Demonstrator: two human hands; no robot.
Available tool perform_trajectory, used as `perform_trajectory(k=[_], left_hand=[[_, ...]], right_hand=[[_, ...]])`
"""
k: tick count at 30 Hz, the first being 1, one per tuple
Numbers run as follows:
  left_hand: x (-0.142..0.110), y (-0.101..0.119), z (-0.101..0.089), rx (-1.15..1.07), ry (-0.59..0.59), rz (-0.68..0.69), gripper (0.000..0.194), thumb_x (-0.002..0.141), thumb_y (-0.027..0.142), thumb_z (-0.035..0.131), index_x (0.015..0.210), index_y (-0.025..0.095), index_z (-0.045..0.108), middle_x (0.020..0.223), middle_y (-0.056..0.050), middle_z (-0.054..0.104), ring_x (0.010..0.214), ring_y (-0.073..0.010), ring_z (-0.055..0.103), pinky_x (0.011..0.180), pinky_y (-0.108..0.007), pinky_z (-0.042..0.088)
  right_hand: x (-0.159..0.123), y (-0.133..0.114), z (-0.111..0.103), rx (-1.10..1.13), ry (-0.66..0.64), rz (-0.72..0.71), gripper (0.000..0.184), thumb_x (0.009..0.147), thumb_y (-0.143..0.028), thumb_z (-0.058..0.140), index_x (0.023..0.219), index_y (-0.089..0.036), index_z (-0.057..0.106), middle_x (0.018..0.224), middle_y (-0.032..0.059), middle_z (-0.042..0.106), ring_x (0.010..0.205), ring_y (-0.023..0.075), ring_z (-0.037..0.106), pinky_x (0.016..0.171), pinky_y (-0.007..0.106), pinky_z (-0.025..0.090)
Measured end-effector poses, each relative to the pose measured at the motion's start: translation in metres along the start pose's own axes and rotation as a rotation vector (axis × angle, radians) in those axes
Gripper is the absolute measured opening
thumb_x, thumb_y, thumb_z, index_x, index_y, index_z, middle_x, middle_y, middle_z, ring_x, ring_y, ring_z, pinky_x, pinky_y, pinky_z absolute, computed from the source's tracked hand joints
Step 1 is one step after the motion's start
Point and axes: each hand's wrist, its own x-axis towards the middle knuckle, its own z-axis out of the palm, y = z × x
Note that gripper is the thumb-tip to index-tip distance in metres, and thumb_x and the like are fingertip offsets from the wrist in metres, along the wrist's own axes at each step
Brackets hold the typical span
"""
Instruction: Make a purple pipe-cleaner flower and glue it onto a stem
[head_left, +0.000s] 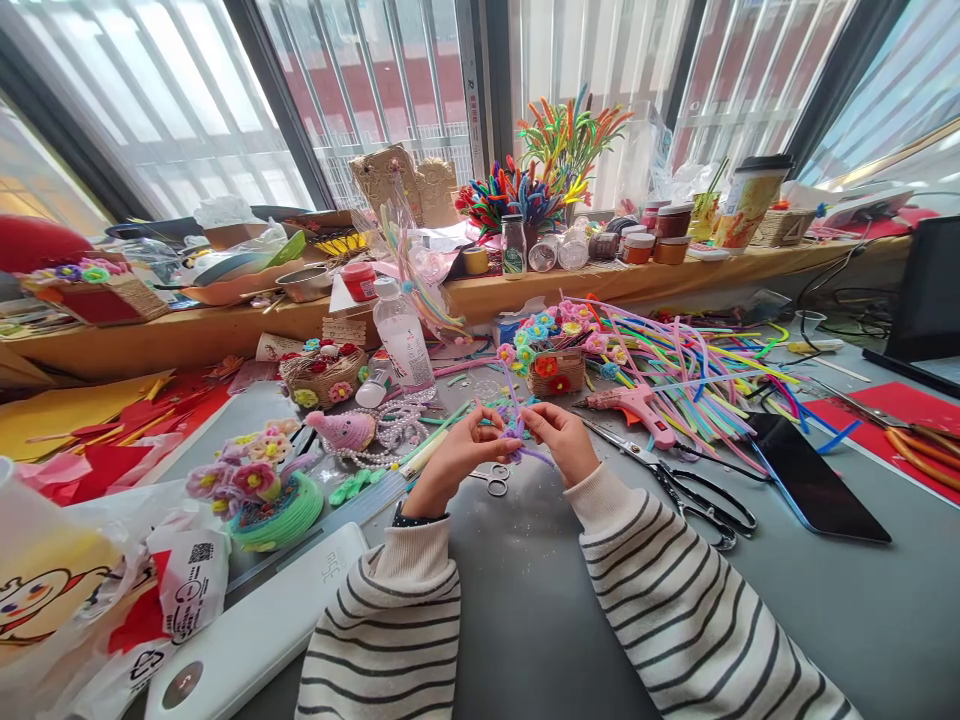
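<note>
Between my two hands is a purple pipe cleaner [514, 441], bent into small loops, with one end sticking up and another pointing right. My left hand [469, 447] pinches it from the left side with thumb and fingers. From the right, my right hand [561, 436] closes thumb and forefinger on the same piece. Just below my left hand lies a small pair of scissors [496, 483] with its blades partly hidden. Behind my hands stands a twine-wrapped basket [556, 372] of pipe-cleaner flowers.
On the right lie a pink glue gun [636, 408], large black-handled scissors [686, 490], a phone [817, 480] and a heap of colored pipe cleaners [697, 375]. Left are a green flower pot [277, 515], a white device [259, 625], a bottle [403, 340] and a pink knitted figure [341, 430].
</note>
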Motion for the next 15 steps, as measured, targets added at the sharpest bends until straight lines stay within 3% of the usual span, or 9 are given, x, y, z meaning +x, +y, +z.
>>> perform_trajectory(k=[3, 6, 11, 15], left_hand=[[0.0018, -0.0014, -0.0001, -0.157, 0.145, 0.024, 0.033, 0.055, 0.020, 0.069, 0.074, 0.016, 0.043, 0.061, 0.004, 0.057, 0.055, -0.0062, 0.056, 0.057, -0.019, 0.046], [0.0027, -0.0013, -0.0007, -0.277, 0.231, 0.051, 0.033, 0.055, 0.018, 0.069, 0.075, 0.015, 0.044, 0.066, 0.002, 0.058, 0.061, -0.0068, 0.058, 0.063, -0.020, 0.047], [0.0025, -0.0014, -0.0019, -0.340, 0.229, 0.063, 0.032, 0.056, 0.015, 0.069, 0.077, 0.015, 0.045, 0.068, 0.000, 0.060, 0.063, -0.0068, 0.058, 0.066, -0.019, 0.048], [0.0026, -0.0027, -0.0016, -0.349, 0.217, 0.055, 0.031, 0.057, 0.016, 0.068, 0.079, 0.014, 0.046, 0.070, -0.001, 0.061, 0.065, -0.0077, 0.059, 0.067, -0.020, 0.048]], right_hand=[[0.0013, 0.0006, -0.0019, 0.001, 0.081, -0.023, 0.021, 0.063, -0.038, 0.059, 0.069, -0.017, 0.061, 0.060, -0.0022, 0.055, 0.052, 0.0084, 0.042, 0.051, 0.022, 0.032], [0.0011, 0.0005, -0.0029, -0.027, 0.061, -0.060, 0.019, 0.063, -0.031, 0.061, 0.077, -0.019, 0.062, 0.070, -0.0007, 0.059, 0.058, 0.0088, 0.045, 0.054, 0.021, 0.033], [-0.0021, -0.0028, 0.0002, 0.060, -0.114, -0.033, 0.021, 0.061, -0.027, 0.064, 0.081, -0.021, 0.063, 0.077, -0.0004, 0.060, 0.065, 0.0093, 0.048, 0.055, 0.020, 0.035], [-0.0033, -0.0047, 0.0021, 0.095, -0.106, -0.037, 0.018, 0.061, -0.031, 0.064, 0.075, -0.020, 0.064, 0.074, -0.0001, 0.061, 0.063, 0.0099, 0.048, 0.053, 0.021, 0.036]])
